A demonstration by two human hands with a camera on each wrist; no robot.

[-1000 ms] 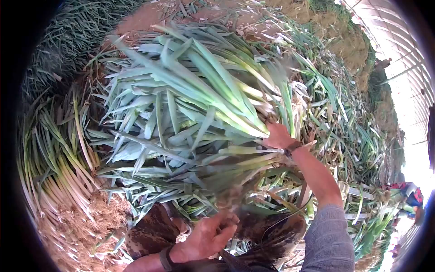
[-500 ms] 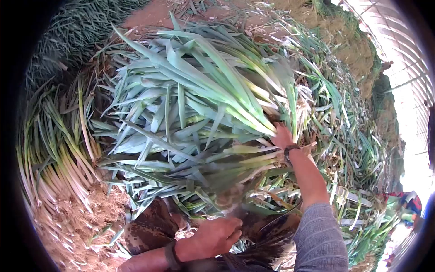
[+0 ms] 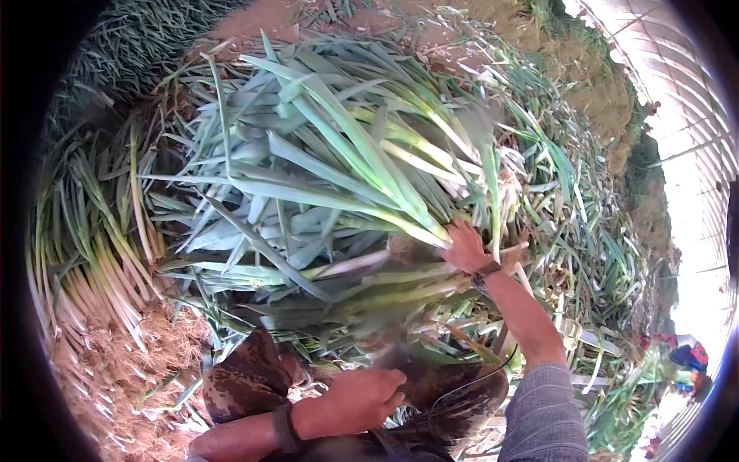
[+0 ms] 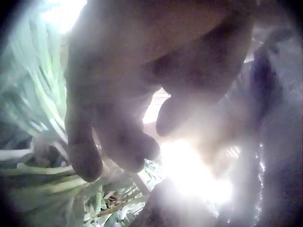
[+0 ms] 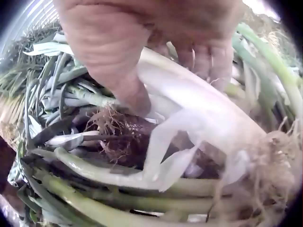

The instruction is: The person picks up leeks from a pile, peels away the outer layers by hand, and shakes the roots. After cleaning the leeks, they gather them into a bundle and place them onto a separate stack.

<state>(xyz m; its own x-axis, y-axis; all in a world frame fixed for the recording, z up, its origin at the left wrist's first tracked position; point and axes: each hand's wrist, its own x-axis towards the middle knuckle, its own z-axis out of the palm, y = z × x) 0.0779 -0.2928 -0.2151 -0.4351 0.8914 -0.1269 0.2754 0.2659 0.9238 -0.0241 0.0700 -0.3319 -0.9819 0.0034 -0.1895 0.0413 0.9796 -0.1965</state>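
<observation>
My right hand (image 3: 466, 245) grips a few large green onions (image 3: 385, 181) near their white lower ends, over a broad heap of the same plants. In the right wrist view, the thumb lies on one side of a thick white stalk (image 5: 199, 90) and the fingers on the other. Peeling skin hangs from the stalk, and stringy roots (image 5: 274, 161) show at its end. My left hand (image 3: 358, 400) hovers above my lap with fingers loosely bent and nothing in it. The left wrist view shows its fingers (image 4: 125, 146) hanging down, dark against glare.
A row of green onions with brown roots (image 3: 138, 362) lies at the left. Loose leaves and trimmings (image 3: 593, 231) cover the ground at right. My knees in patterned trousers (image 3: 250, 377) are close beneath the left hand. A bright arched greenhouse wall (image 3: 693, 115) stands at far right.
The held green onions have swung, their leaves now spread apart with one reaching farther left. My left hand's fingers have drawn together a little, and it stays over the lap.
</observation>
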